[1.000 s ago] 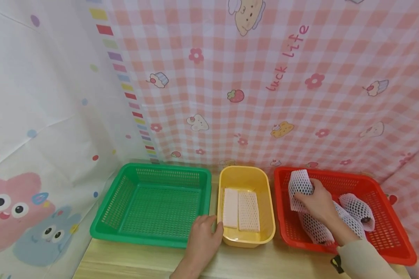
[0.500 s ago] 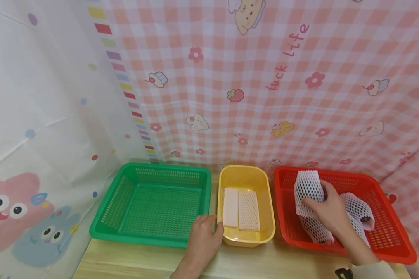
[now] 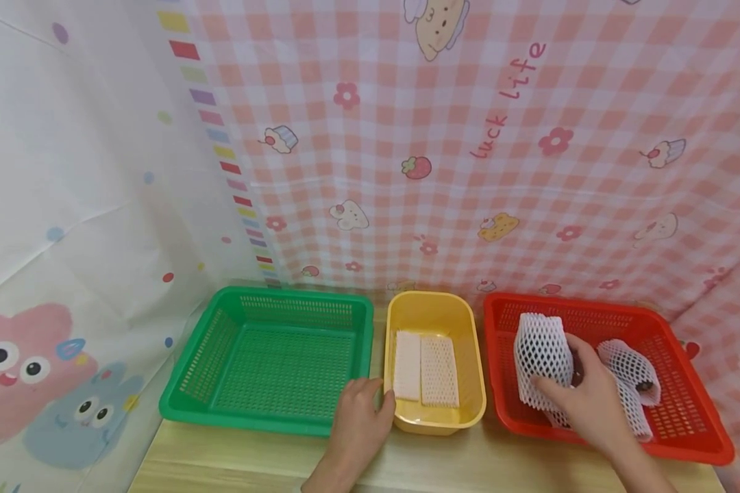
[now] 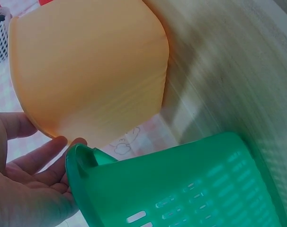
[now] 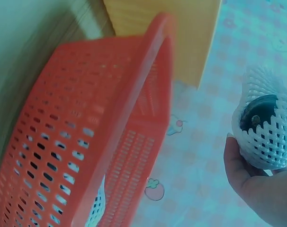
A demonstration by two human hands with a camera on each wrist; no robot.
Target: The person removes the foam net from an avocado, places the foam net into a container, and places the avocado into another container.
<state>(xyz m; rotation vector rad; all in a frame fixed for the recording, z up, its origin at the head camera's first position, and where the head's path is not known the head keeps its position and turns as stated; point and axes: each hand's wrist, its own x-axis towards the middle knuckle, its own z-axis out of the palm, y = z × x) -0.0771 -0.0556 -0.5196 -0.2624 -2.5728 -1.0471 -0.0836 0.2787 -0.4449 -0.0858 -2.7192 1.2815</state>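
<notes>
My right hand (image 3: pixel 595 400) grips a dark round fruit in a white foam net sleeve (image 3: pixel 541 359), raised over the left part of the red basket (image 3: pixel 693 404). In the right wrist view the fruit's dark end (image 5: pixel 258 115) shows through the sleeve's open mouth; its kind is unclear. Several more netted fruits (image 3: pixel 632 370) lie in the red basket, partly hidden by the hand. My left hand (image 3: pixel 360 418) lies with loosely bent fingers at the rims of the green basket (image 3: pixel 259 421) and the yellow bin (image 3: pixel 477 356), holding nothing.
Two flat foam net sleeves, a left one (image 3: pixel 407 366) and a right one (image 3: pixel 439 373), lie side by side in the yellow bin. The containers stand in a row on a wooden table (image 3: pixel 234 462). Behind them hangs a pink checked cloth (image 3: pixel 376 137).
My right hand has shifted right and nearer to me with the netted fruit, which now shows a rounder, broader side. The left hand stays in place.
</notes>
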